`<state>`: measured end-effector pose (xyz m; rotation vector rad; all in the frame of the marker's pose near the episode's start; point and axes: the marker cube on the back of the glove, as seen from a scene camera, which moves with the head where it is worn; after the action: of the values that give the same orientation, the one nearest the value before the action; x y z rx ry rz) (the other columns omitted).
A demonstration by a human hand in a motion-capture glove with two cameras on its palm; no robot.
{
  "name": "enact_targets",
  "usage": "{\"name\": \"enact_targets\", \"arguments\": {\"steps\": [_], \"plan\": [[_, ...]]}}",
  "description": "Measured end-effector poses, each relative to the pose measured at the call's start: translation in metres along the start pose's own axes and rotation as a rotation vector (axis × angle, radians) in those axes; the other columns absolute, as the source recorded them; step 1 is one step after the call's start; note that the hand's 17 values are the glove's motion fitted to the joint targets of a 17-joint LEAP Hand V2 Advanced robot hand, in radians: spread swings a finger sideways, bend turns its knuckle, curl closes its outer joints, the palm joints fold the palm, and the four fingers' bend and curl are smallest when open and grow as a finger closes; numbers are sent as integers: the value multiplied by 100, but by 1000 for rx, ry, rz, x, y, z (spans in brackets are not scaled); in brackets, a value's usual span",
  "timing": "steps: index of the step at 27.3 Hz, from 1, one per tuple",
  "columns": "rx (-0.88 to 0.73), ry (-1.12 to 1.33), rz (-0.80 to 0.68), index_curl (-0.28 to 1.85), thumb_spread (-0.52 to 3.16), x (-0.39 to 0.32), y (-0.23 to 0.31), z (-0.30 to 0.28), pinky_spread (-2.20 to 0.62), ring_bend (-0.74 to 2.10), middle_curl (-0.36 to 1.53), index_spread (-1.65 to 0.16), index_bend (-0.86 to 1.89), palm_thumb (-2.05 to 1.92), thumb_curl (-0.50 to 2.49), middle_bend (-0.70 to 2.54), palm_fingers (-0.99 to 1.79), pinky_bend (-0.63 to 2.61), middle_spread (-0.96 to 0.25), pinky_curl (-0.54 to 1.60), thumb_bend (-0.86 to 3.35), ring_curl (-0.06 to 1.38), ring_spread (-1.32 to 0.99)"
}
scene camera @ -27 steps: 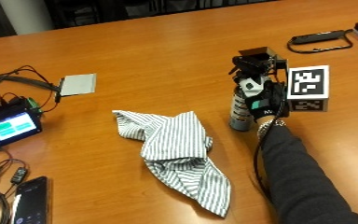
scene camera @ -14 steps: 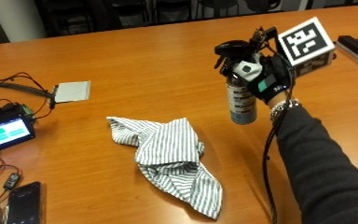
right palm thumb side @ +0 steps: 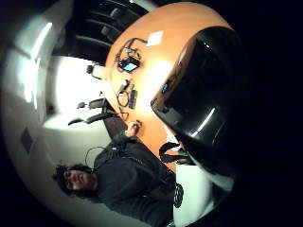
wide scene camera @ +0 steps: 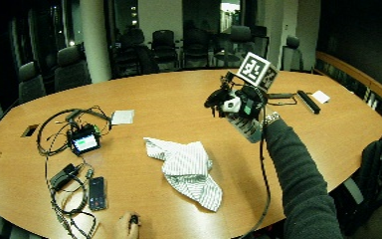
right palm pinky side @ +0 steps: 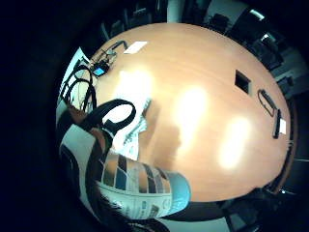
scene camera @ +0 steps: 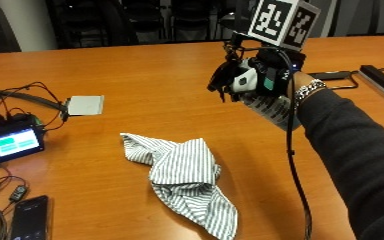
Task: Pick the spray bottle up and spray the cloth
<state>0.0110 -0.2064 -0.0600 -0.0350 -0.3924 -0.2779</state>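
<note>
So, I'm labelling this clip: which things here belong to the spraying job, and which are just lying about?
Job:
- spray bottle, lifted off the table and tilted, held in the gloved right hand
- striped cloth, crumpled on the table

Lying about:
- small lit screen with cables
- phone
- grey pad

The cloth (scene camera: 182, 177) is white with thin dark stripes. The spray bottle (scene camera: 272, 107) has a grey body with a pattern of small dark marks, and its spray head (scene camera: 222, 82) is black. The right hand (scene camera: 258, 82) wears a black glove. The table (scene camera: 145, 70) is orange-brown wood. The sleeve (scene camera: 358, 150) is dark grey. The small device (scene camera: 11, 142) has a blue-green screen in a black frame, and the phone (scene camera: 29, 225) is black.
</note>
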Motion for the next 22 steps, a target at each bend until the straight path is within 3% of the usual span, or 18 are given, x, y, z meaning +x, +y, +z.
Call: {"name": "enact_targets", "arguments": {"steps": [6,22], "plan": [[-143,265,82,54,58,-3,4,7,-24,55,48,-29,22,88,69,40,135,45,-21,38,-3,44,-18],[-459,498,192,56,53,-15,5,61,-24,54,48,-29,23,88,73,41,134,45,-21,38,-3,43,-18]]}}
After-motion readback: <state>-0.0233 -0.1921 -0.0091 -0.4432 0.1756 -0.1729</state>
